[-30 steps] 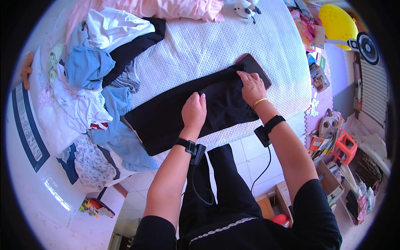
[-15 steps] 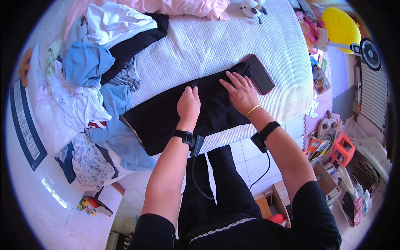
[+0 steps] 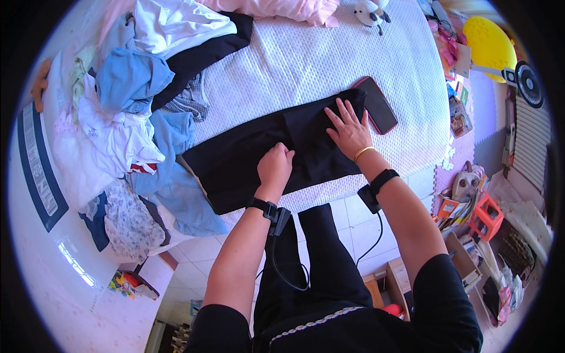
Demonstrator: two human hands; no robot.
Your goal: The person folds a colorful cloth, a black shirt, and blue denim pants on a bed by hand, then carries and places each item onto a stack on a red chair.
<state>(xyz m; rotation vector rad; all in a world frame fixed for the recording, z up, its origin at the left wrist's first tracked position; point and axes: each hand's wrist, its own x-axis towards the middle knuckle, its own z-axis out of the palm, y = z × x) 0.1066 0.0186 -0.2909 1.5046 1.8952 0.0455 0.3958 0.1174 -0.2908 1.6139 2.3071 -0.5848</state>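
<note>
A black garment point(image 3: 235, 159), folded into a long flat strip, lies slantwise across the near part of the white quilted bed point(image 3: 318, 65). My left hand point(image 3: 275, 169) rests on the middle of the garment with its fingers curled closed; whether cloth is pinched in them is hidden. My right hand point(image 3: 352, 132) lies flat on the garment's right end, fingers spread. A dark-screened phone point(image 3: 381, 106) in a red case sits just beyond that end, close to my right fingertips.
Left on the bed is a heap of clothes with blue denim point(image 3: 132, 79), a white shirt point(image 3: 176, 26) and a floral piece point(image 3: 132, 220). A plush toy point(image 3: 371, 13) lies at the far edge. Right of the bed stand a yellow balloon point(image 3: 488, 44), a fan point(image 3: 528, 84) and an orange stool point(image 3: 486, 215).
My left hand has moved nearer to me across the garment, still closed. My right hand has flattened at the right end, and the cloth there looks smoother. The view has shifted slightly.
</note>
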